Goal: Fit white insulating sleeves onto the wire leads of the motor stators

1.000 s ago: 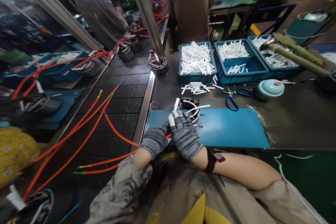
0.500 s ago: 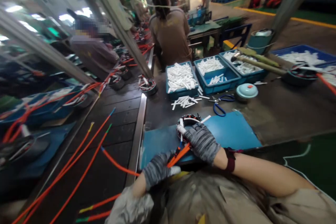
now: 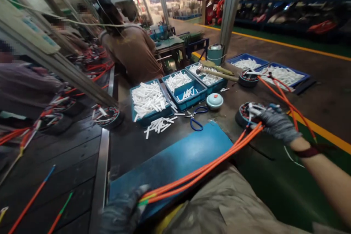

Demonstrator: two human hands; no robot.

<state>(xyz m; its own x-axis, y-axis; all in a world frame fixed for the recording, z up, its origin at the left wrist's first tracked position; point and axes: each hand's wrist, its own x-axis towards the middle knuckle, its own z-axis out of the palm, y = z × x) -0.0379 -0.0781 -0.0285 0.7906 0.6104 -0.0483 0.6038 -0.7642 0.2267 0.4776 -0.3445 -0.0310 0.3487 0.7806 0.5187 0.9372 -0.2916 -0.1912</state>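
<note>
My right hand (image 3: 278, 122), in a striped grey glove, is closed at the near right side of a motor stator (image 3: 241, 120), a dark ring with wound coils and white sleeves. Its fingers cover part of the stator and the joint with the orange cables (image 3: 203, 170). These cables run slanting from the stator across to my left hand (image 3: 120, 208). That hand, also gloved and blurred by motion, is closed around the yellow- and green-marked cable ends. The blue mat (image 3: 175, 153) lies beneath the cables.
Blue bins (image 3: 153, 115) of white tubes stand behind the mat, with loose tubes (image 3: 159, 126) in front. Blue-handled scissors (image 3: 196, 119), a round lidded container (image 3: 214, 101) and a hammer (image 3: 219, 74) lie nearby. Another stator (image 3: 248, 78) sits back right. A co-worker (image 3: 134, 51) sits beyond.
The stator has gone from the blue mat to the bench at the right with my right hand. My left hand has moved away from it, and the cables now stretch between both hands. The view has turned right.
</note>
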